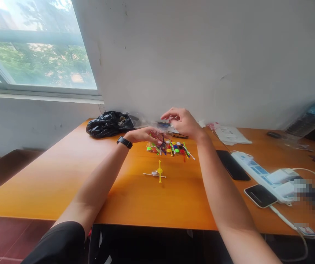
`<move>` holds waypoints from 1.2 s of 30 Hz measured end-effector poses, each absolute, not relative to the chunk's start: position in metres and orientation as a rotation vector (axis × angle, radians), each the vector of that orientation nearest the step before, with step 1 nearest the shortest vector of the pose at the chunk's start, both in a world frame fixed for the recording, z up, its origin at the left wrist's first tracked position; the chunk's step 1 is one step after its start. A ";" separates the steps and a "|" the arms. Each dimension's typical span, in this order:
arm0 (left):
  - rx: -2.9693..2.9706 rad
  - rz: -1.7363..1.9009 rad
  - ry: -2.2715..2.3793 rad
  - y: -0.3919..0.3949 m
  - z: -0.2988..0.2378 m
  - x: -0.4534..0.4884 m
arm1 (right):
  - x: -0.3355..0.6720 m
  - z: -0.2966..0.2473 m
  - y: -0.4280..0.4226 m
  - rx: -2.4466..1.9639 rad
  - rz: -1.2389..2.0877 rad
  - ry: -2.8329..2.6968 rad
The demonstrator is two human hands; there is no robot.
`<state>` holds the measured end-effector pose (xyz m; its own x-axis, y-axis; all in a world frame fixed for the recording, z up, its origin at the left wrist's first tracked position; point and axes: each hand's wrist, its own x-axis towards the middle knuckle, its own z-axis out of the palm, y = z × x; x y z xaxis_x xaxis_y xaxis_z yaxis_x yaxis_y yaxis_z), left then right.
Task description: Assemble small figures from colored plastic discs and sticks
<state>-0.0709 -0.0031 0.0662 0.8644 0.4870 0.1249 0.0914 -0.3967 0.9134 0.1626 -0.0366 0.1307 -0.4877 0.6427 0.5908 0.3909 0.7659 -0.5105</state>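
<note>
My left hand (143, 135), with a black band on its wrist, is at the back of a pile of small colourful plastic pieces (171, 147). Its fingers close on a crinkled clear plastic bag (161, 129), partly hidden by the hand. Above the bag and to the right, my right hand (183, 123) is raised, its fingers loosely bent and apart with nothing visible in them. Closer to me on the table lie a yellow piece (160, 171) with a round disc on an arrow-tipped stick and a white piece (154, 174) of similar shape.
A black plastic bag (109, 124) lies at the table's back left. On the right are a dark phone (233, 165), a white power strip (256, 170) with plugs, and a second phone (260, 195). White packaging (233, 135) lies near the wall.
</note>
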 end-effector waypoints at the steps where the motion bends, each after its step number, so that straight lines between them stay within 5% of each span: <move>1: 1.938 0.441 0.431 -0.004 0.067 -0.071 | 0.163 0.130 -0.035 -0.786 0.397 -2.159; 15: 1.860 0.290 0.357 -0.008 0.070 -0.074 | 0.165 0.123 -0.033 -0.860 0.822 -2.086; 25: 2.060 1.482 0.724 -0.032 0.122 -0.074 | 0.158 0.140 -0.047 -0.813 0.367 -1.978; 36: 2.717 0.808 0.875 -0.055 0.142 -0.073 | 0.160 0.140 -0.048 -0.867 0.384 -2.023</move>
<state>-0.0732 -0.0554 0.1421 0.6801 0.5837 0.4436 0.4890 -0.8119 0.3188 0.1602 -0.0484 0.1402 -0.3726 0.7031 0.6056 0.4322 0.7090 -0.5573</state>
